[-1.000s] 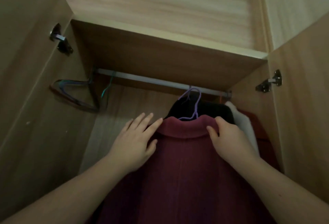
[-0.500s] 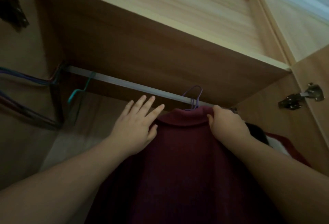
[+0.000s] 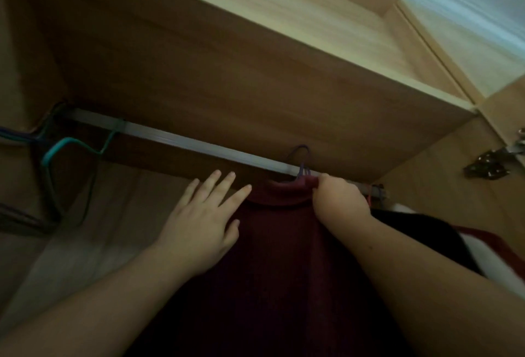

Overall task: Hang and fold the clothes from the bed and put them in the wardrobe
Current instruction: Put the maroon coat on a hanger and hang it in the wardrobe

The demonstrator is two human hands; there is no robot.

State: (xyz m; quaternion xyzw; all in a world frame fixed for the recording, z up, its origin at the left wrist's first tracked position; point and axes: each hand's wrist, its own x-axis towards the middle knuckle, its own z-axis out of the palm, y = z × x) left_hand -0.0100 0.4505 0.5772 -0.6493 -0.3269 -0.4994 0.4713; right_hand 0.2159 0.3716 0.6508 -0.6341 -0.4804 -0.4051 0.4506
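Right hand (image 3: 338,200) pinches the maroon garment (image 3: 284,243) collar below the purple hanger (image 3: 302,157) hooked on the rail (image 3: 181,140); left hand (image 3: 201,226) rests spread, fingers straight, on its shoulder.

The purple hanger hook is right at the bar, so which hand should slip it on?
The right hand, probably. Its fingers already pinch the red top's collar just under the purple hook, beside the bar. The left hand only lies flat on the cloth, farther away.
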